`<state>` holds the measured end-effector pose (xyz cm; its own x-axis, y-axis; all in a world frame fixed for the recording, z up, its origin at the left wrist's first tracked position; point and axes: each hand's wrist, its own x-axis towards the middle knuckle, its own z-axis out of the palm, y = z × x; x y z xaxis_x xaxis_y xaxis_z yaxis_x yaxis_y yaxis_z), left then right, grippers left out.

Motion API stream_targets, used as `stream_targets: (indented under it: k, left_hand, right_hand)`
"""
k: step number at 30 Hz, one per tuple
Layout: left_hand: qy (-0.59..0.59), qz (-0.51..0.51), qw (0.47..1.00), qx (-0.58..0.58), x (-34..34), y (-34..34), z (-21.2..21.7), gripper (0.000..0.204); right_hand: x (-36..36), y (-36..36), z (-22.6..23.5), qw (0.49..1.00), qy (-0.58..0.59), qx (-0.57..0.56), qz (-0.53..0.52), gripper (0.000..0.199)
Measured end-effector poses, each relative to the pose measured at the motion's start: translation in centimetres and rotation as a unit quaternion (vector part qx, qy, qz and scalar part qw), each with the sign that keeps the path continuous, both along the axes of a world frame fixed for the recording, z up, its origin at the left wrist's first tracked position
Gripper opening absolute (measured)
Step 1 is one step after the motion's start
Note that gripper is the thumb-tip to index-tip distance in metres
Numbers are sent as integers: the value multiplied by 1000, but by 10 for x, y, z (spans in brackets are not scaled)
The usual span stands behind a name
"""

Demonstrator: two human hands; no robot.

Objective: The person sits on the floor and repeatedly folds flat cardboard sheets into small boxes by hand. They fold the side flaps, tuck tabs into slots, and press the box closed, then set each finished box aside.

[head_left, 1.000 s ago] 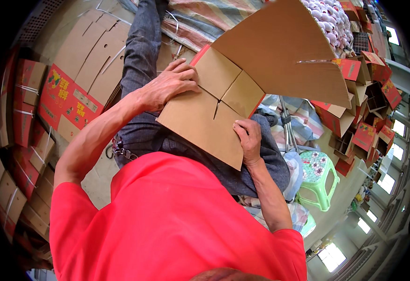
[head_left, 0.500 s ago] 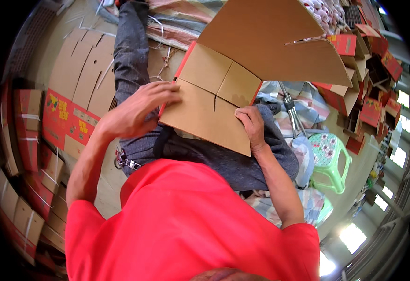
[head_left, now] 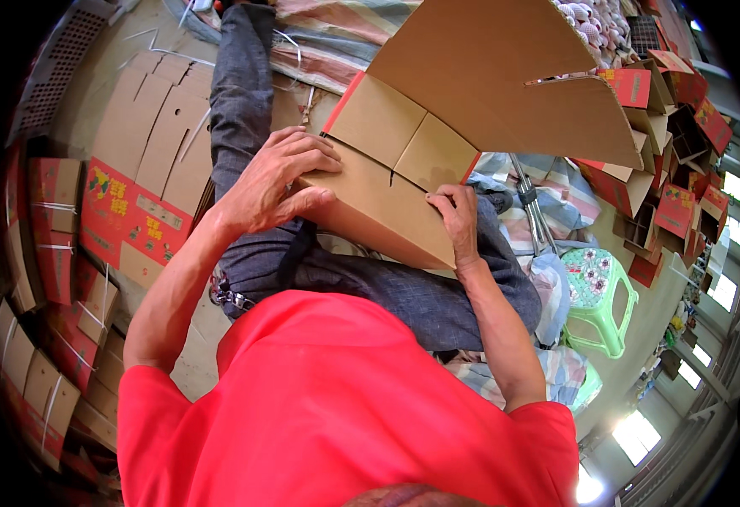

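Note:
A partly folded cardboard box [head_left: 387, 207] rests across my lap, brown inside face showing, with a thin red edge at its far left. A crease runs across it, and the near panel slopes down toward me. My left hand [head_left: 281, 182] grips its left corner, fingers over the top and thumb against the near panel. At the right corner my right hand [head_left: 456, 221] is closed on the edge with bent fingers. A large brown flap [head_left: 505, 76] stands up from the far side, a slit in its right part.
Flattened red-and-brown cartons [head_left: 137, 190] lie at left, beside strapped carton bundles [head_left: 55, 228]. Several red boxes [head_left: 674, 207] are heaped at far right. A green stool [head_left: 598, 296], metal legs [head_left: 535, 207] and a striped sheet [head_left: 327, 38] surround my legs.
The near panel has bent down along the crease. My left hand has shifted right and closed over the box's left corner; my right hand stays at the right corner.

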<state>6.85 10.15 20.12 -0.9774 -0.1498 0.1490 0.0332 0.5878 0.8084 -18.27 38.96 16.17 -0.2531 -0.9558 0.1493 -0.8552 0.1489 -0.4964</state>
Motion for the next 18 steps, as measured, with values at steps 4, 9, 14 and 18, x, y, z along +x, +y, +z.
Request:
stream_targets:
  k: [4,9,14,18]
  left_hand:
    - [3,33,999,0,-13,-1,-12,39]
    - [-22,80,996,19,-25,0,-26,38]
    - [-60,101,993,14,-35,1,-35,37]
    - [-95,135,986,10,-39,-3,-51,43]
  right_hand:
    - [-11,9,14,992,-115,47,-1,28]
    - [-14,32,27,879,-448,-60,-154,42]
    - [-9,26,19,961,-255,-41,-100,53]
    - [6,14,5,976,-148,-21,-160,57]
